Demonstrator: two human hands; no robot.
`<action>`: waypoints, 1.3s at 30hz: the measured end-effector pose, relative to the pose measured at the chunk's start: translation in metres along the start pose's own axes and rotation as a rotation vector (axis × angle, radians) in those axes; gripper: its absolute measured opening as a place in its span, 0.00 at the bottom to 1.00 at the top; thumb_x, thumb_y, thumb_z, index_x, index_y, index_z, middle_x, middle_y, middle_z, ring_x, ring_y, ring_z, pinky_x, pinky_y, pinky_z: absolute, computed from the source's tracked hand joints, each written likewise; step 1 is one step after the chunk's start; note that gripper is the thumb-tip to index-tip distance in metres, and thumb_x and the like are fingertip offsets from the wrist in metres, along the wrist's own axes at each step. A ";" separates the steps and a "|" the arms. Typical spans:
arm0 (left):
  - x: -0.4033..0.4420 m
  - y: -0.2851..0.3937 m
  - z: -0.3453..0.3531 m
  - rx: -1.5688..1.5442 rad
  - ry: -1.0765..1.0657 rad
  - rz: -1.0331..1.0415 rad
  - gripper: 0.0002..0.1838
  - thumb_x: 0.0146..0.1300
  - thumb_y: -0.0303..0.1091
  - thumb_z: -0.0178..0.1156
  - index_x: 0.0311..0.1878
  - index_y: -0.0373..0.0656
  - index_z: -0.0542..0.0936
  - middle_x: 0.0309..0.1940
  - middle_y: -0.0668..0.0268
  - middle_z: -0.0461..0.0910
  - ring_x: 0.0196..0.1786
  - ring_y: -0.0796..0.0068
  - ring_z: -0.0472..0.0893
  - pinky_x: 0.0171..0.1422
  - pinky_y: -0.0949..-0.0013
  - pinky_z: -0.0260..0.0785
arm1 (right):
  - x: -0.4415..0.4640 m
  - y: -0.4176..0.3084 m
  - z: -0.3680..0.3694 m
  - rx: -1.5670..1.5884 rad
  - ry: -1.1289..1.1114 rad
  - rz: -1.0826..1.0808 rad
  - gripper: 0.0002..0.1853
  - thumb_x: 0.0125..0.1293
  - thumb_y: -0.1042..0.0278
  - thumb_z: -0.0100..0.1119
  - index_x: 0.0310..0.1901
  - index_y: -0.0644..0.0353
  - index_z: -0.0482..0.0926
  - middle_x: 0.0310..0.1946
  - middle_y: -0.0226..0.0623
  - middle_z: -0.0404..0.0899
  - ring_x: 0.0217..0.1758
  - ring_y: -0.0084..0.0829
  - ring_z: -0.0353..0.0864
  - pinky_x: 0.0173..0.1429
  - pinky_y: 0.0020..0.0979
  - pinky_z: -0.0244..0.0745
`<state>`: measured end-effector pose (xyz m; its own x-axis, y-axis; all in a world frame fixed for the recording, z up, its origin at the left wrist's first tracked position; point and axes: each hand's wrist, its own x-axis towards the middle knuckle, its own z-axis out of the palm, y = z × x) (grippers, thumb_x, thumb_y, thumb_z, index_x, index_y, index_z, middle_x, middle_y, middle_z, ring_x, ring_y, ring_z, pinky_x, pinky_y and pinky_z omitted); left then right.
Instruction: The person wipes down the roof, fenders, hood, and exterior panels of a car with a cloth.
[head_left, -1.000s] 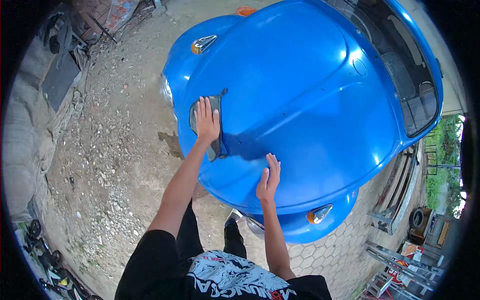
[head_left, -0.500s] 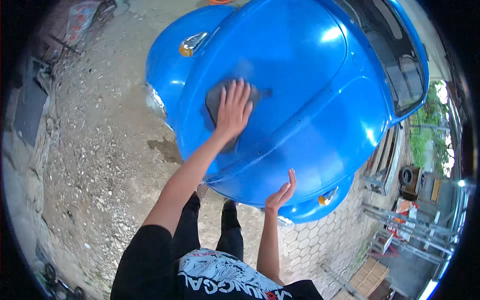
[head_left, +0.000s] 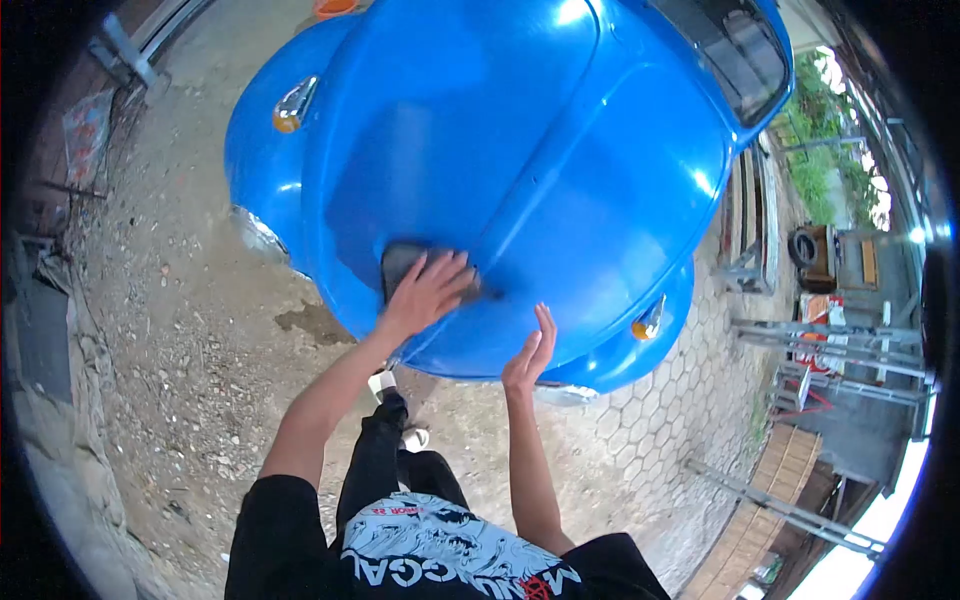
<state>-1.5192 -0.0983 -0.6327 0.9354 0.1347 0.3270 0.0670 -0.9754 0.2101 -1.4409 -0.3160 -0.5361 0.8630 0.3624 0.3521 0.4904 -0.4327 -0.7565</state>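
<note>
Dark-grey flat cloth (head_left: 396, 266), frame centre, beneath left hand (head_left: 422, 300), fingers spread; trapped grit (none visible) could scratch glossy blue hood (head_left: 455, 120).

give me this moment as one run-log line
left hand: spread on flat dark-grey cloth | cloth: on glossy blue rounded car hood | right hand: open, empty, near hood's front edge

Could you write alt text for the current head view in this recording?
A person's left hand lies flat over a dark cloth on the hood of a blue car. The right hand is open near the hood's front edge; whether it touches is unclear. Gritty ground and hexagonal paving surround the car's front.
</note>
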 end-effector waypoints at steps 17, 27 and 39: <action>0.047 0.053 -0.015 0.001 0.075 -0.131 0.33 0.78 0.37 0.55 0.84 0.49 0.62 0.87 0.54 0.52 0.86 0.47 0.56 0.87 0.34 0.47 | -0.190 0.015 -0.084 0.041 0.247 0.241 0.26 0.87 0.58 0.37 0.68 0.69 0.77 0.69 0.54 0.76 0.75 0.49 0.73 0.81 0.46 0.60; 0.100 0.041 -0.016 0.011 0.209 -0.079 0.29 0.81 0.35 0.51 0.82 0.47 0.66 0.85 0.60 0.58 0.84 0.54 0.61 0.87 0.42 0.51 | -0.158 -0.017 -0.023 0.118 0.297 0.319 0.26 0.86 0.55 0.41 0.66 0.68 0.78 0.70 0.54 0.75 0.75 0.51 0.72 0.80 0.47 0.61; 0.041 0.067 -0.016 -0.119 -0.098 0.461 0.25 0.78 0.36 0.55 0.76 0.50 0.76 0.83 0.64 0.64 0.82 0.61 0.65 0.84 0.48 0.57 | -0.175 0.003 0.023 0.177 0.337 0.427 0.24 0.86 0.59 0.41 0.68 0.69 0.77 0.72 0.51 0.75 0.77 0.46 0.71 0.82 0.45 0.60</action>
<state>-1.4820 -0.1551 -0.5906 0.8869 -0.3298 0.3234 -0.3973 -0.9019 0.1697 -1.5933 -0.3618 -0.6122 0.9854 -0.1104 0.1294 0.0868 -0.3278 -0.9407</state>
